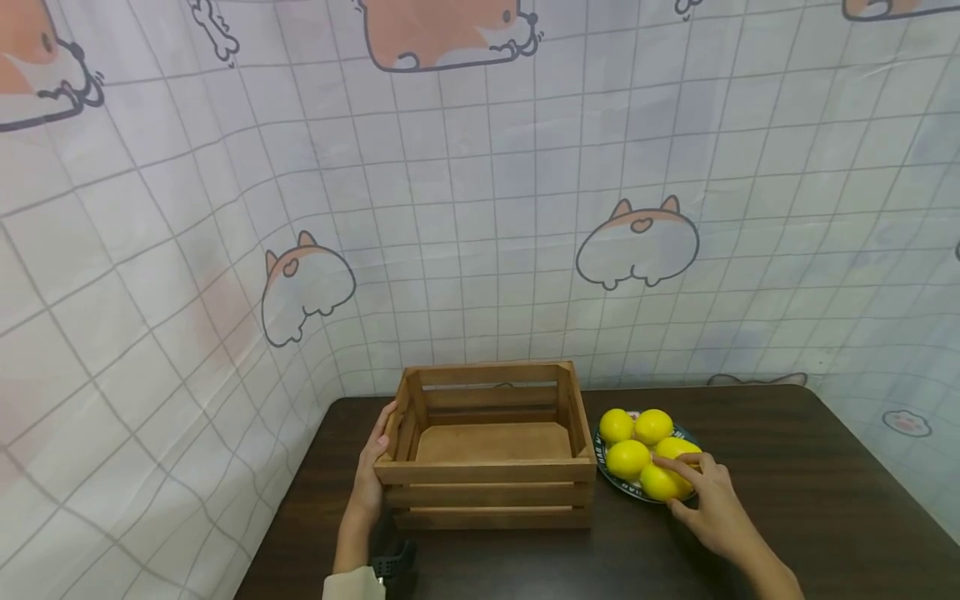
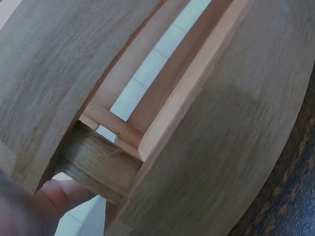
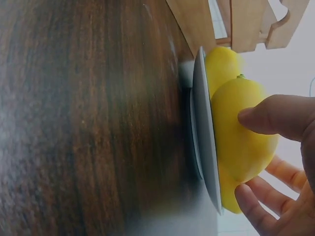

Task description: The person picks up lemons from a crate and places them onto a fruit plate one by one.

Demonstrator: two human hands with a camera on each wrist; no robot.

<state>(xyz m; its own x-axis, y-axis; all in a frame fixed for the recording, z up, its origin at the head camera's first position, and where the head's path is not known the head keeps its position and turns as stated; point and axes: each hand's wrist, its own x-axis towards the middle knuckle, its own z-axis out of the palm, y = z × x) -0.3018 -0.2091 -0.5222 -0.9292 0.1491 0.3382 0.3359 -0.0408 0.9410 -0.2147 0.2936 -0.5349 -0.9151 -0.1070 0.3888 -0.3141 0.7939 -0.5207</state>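
Note:
A slatted wooden crate [image 1: 487, 497] stands on the dark table. My left hand [image 1: 369, 473] grips its left side, fingers along the end wall; in the left wrist view the thumb [image 2: 66, 192] shows beside a slat [image 2: 101, 157]. To the right of the crate, a plate [image 1: 635, 492] with a dark, lettered rim bears several yellow lemons [image 1: 628, 459]. My right hand [image 1: 712, 507] holds the nearest lemon [image 1: 663, 482], which is still over the plate. In the right wrist view its thumb presses that lemon [image 3: 241, 135], with fingers around the other side.
Dark wood-grain table [image 1: 810, 483] extends right of the plate and in front of the crate. A white gridded cloth [image 1: 495, 233] with cartoon dogs hangs behind and along the left side. A dark watch [image 1: 390, 567] is on the left wrist.

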